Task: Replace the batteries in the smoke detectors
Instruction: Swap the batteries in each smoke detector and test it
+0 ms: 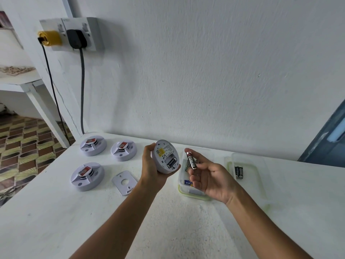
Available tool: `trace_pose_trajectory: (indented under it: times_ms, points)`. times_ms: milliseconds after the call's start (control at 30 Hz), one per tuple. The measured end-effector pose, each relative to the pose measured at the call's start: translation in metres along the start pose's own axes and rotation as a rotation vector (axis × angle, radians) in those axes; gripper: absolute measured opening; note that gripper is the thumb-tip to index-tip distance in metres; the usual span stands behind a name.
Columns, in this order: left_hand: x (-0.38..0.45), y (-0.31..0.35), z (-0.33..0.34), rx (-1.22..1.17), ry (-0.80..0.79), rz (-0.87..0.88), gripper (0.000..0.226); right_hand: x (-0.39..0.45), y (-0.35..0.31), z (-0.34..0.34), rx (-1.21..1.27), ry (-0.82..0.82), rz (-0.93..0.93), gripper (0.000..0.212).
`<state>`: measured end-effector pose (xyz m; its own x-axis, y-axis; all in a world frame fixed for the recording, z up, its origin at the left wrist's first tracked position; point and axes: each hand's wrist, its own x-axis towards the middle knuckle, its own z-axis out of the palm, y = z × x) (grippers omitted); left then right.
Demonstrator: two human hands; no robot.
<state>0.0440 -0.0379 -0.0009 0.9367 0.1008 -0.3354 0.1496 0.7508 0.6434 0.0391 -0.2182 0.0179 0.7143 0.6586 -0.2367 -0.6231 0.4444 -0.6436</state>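
My left hand (149, 165) grips a white smoke detector (166, 156) above the table, its back facing me. Its open battery bay shows one battery seated inside. My right hand (209, 176) pinches a black and red battery (192, 160) between thumb and fingers, just right of the detector. Three more detectors lie face up on the table at the left: two at the back (93, 145) (123, 150) and one nearer (87, 176). A white mounting plate (124, 182) lies beside the nearer one.
A clear container (183, 189) with several batteries sits under my right hand. To its right, a clear lid (250, 165) holds two black batteries (239, 171). Two plugs and their cables hang from wall sockets (74, 34) at the back left. The table edge runs along the left.
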Motion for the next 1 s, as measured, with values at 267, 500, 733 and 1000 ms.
trace_pose_trajectory:
  times_ms: [267, 500, 733, 1000]
  points:
    - [-0.004, -0.001, 0.003, 0.045, -0.027, -0.019, 0.041, 0.006, 0.009, 0.007, -0.328, 0.119, -0.135, 0.036]
    - [-0.010, -0.004, 0.013, 0.094, -0.101, -0.023, 0.044, 0.022, 0.018, 0.014, -0.761, 0.391, -0.607, 0.020]
    - [-0.011, -0.005, 0.018, 0.108, -0.103, -0.013, 0.042, 0.033, 0.028, 0.015, -0.895, 0.479, -0.756, 0.021]
    - [-0.014, -0.001, 0.018, 0.067, -0.082, -0.042, 0.043, 0.031, 0.033, 0.012, -0.891, 0.383, -0.707, 0.019]
